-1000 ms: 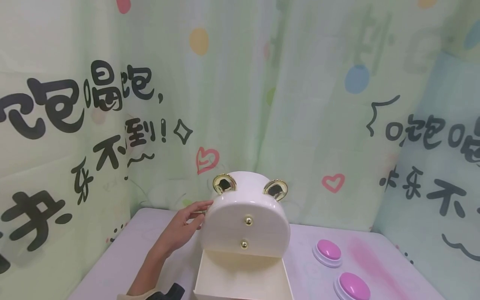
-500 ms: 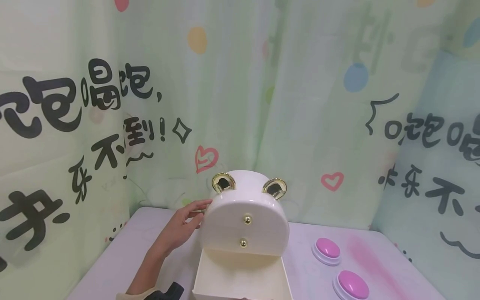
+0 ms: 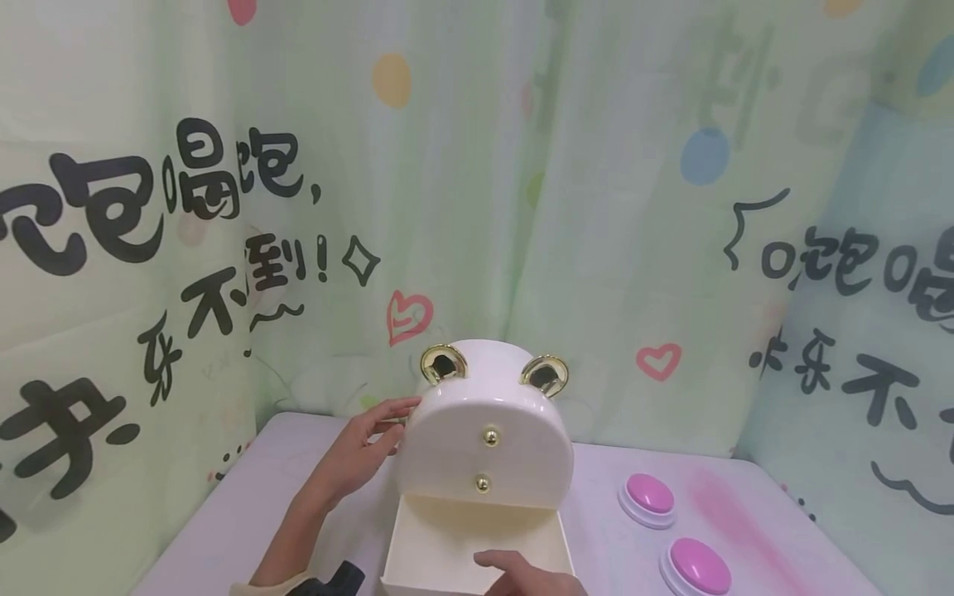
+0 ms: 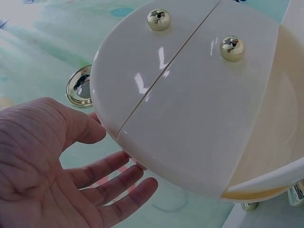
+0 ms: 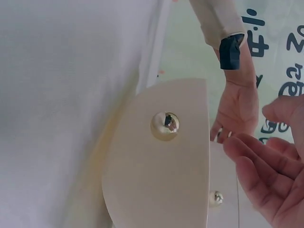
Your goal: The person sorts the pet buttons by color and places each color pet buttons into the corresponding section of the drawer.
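A glossy white rounded drawer box [image 3: 447, 455] with gold-rimmed ears stands upright on the table. Its lowest drawer [image 3: 440, 542] is pulled out toward me, and the inside shows bare. Two upper drawers, each with a round gold knob [image 4: 232, 48], are closed. My left hand [image 3: 363, 451] rests at the box's left side, fingers extended, the fingertips partly hidden behind the curved edge [image 4: 130, 152]. Over the front of the pulled-out drawer is my right hand [image 3: 529, 577], partly cut off by the frame. Its fingers [image 5: 259, 175] are loosely bent beside the drawer front [image 5: 156, 175], holding nothing.
Two pink push buttons [image 3: 650, 493] on white bases sit on the table [image 3: 596, 472] right of the box. A pale green printed curtain [image 3: 477, 207] encloses the back and both sides.
My right hand has come up from the bottom edge over the front of the pulled-out drawer. The left hand and the box have stayed in place.
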Demonstrator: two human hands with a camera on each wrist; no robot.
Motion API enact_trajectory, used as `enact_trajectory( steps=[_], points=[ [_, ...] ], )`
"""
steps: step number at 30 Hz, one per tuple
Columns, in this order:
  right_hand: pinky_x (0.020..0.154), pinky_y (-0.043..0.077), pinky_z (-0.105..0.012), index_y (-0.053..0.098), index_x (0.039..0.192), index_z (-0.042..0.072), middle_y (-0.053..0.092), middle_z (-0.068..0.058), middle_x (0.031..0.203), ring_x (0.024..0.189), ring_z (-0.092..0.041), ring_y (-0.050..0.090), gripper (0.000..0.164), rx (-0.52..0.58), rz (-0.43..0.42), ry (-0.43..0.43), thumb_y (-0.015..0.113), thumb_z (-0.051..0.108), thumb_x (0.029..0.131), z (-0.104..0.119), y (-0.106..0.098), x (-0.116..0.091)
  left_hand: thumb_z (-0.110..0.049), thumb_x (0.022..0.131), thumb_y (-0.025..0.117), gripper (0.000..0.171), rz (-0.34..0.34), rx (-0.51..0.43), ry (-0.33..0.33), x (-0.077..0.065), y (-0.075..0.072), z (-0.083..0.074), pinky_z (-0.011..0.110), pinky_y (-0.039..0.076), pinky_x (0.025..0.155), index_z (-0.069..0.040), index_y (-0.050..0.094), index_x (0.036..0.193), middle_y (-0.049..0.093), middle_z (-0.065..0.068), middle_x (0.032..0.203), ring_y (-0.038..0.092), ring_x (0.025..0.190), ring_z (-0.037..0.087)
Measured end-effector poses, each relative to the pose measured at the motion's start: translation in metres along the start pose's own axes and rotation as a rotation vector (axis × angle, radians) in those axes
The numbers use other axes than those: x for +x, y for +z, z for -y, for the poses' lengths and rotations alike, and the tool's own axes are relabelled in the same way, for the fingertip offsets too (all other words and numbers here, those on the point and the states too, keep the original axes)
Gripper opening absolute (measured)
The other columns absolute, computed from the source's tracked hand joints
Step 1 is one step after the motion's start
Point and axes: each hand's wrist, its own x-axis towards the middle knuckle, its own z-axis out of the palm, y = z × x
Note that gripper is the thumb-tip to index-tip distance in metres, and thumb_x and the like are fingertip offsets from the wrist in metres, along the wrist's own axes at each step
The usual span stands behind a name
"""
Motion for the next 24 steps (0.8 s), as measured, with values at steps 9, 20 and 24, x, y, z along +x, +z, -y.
enact_trajectory(
  steps=[9, 20, 24],
  points=[
    [0.057, 0.047, -0.017, 0.058, 0.114, 0.014, 0.067, 0.017, 0.077, 0.067, 0.008, 0.057, 0.037, -0.227, -0.251, 0.085, 0.072, 0.033, 0.085, 0.008, -0.002, 0.002, -0.007, 0.097, 0.048, 0.039, 0.0, 0.003, 0.004, -0.002, 0.0, 0.0, 0.031, 0.052, 0.085, -0.026, 0.057, 0.131, 0.059, 0.004, 0.128, 0.056, 0.114, 0.025],
    [0.051, 0.041, -0.007, 0.063, 0.108, 0.018, 0.06, 0.028, 0.072, 0.059, 0.014, 0.05, 0.042, -0.403, -0.598, -0.146, 0.082, 0.013, 0.071, -0.008, -0.006, 0.0, -0.009, 0.097, 0.048, 0.038, -0.001, 0.002, 0.01, -0.002, -0.001, -0.002, 0.032, 0.052, 0.085, -0.027, 0.058, 0.13, 0.059, 0.002, 0.128, 0.056, 0.112, 0.023],
    [0.05, 0.041, -0.008, 0.063, 0.109, 0.017, 0.061, 0.026, 0.073, 0.059, 0.014, 0.051, 0.045, -0.414, -0.628, -0.183, 0.082, 0.009, 0.069, -0.02, -0.016, -0.001, -0.009, 0.097, 0.048, 0.038, -0.001, 0.004, 0.019, -0.002, -0.001, -0.001, 0.031, 0.052, 0.085, -0.027, 0.058, 0.13, 0.059, 0.003, 0.128, 0.056, 0.113, 0.023]
  ],
)
